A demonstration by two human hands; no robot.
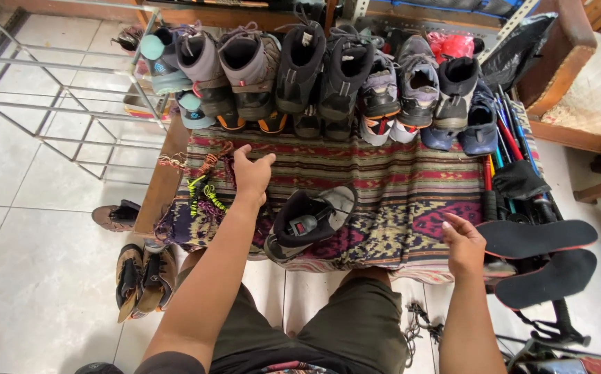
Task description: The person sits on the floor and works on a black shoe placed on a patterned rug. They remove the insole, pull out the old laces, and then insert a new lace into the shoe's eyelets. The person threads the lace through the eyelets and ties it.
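Observation:
My left hand (250,173) hovers open over the striped woven cloth (397,183), just right of a tangle of green and orange laces (205,188). A black and grey hiking boot (309,220) lies on the cloth in front of me, between my two hands. My right hand (464,244) is open, palm half up, near the cloth's right edge and close to two black insoles (539,237) with red rims. Neither hand holds anything.
A row of several hiking boots and shoes (328,76) lines the far side of the table. Trekking poles (512,138) lie along the right edge. Brown shoes (141,277) sit on the tiled floor at left, beside a metal rack (72,104).

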